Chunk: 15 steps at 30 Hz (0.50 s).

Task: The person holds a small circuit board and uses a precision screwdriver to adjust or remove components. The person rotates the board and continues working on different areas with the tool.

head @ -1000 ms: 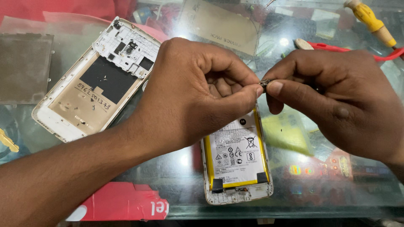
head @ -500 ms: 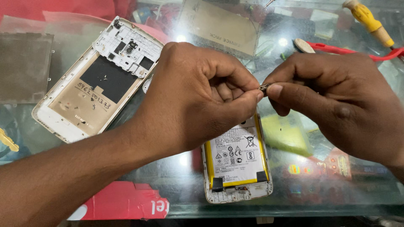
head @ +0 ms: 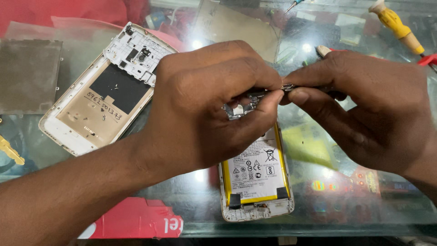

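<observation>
At the centre of the frame the left hand (head: 205, 109) and the right hand (head: 368, 114) meet fingertip to fingertip over an opened smartphone with a yellow-edged white battery (head: 256, 175), which lies on the glass counter top (head: 318, 214). Between them sits a tiny dark metal part (head: 287, 87); both hands' thumbs and forefingers are pressed together on it, though it is too small to tell whether it is a screw, a clip or a connector. The work here is fine pinching, so it seems best done with the wrists steadied low over the phone and the pull kept gentle, so the part does not spring loose onto the glass. At the upper left lies a detached white and gold phone back frame (head: 107, 89), beside a grey rectangular metal shield plate (head: 29, 75). A yellow-handled screwdriver (head: 396, 25) rests at the upper right, well apart from the hands.
</observation>
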{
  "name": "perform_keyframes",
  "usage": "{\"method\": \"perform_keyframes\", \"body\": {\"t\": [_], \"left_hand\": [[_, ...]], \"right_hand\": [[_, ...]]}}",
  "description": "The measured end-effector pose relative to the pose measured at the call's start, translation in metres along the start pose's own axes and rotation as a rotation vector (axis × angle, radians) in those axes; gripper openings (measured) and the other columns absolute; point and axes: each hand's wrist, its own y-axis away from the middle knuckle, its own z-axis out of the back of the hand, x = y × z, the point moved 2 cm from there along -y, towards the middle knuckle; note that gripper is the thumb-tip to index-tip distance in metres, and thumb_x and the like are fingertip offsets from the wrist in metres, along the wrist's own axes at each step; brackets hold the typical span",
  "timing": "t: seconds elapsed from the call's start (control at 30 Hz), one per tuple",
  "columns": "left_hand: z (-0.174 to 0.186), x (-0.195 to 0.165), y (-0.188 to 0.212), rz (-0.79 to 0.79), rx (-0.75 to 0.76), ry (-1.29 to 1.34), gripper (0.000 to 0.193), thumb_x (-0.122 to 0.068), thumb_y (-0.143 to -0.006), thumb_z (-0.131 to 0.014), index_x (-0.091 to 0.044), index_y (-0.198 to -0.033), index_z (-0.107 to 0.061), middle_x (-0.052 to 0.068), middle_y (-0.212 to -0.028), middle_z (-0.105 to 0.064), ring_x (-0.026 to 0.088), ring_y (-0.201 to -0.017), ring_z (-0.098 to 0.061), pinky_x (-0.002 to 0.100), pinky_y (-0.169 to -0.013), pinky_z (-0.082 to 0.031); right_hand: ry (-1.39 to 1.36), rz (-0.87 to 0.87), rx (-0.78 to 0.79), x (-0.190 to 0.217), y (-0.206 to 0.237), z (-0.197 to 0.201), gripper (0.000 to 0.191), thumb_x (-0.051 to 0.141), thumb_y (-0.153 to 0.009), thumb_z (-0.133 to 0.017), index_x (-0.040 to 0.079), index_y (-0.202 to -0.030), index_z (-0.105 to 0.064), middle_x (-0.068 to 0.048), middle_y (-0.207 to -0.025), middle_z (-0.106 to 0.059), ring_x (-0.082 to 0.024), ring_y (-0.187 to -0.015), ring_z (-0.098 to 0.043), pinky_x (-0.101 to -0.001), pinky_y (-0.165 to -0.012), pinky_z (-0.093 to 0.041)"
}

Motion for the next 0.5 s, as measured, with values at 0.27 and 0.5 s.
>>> {"method": "perform_keyframes", "body": {"t": [0.27,0.5], "left_hand": [[0.0045,0.0023,0.0063,-0.11,0.007,-0.057,0.012,0.002,-0.1,-0.072,-0.002,-0.109,-0.066,0.009,-0.098,-0.068,0.02,-0.088,-0.07,0.032,-0.075,-0.056],[0.0056,0.0004,0.0059,-0.12,0.021,-0.068,0.01,0.002,-0.1,-0.072,-0.001,-0.108,-0.067,0.009,-0.096,-0.068,0.021,-0.087,-0.07,0.033,-0.074,-0.056]], "right_hand": [[0.059,0.154,-0.043,0.001,-0.0051,-0.0012,0.015,0.001,-0.091,-0.077,-0.001,-0.103,-0.07,-0.014,-0.087,-0.071,-0.026,-0.071,-0.069,-0.0388,-0.063,-0.052],[0.159,0.174,-0.04,0.0032,-0.0073,-0.0005,0.015,0.002,-0.088,-0.08,0.0,-0.101,-0.072,-0.012,-0.08,-0.069,-0.026,-0.064,-0.064,-0.0398,-0.054,-0.047]]}}
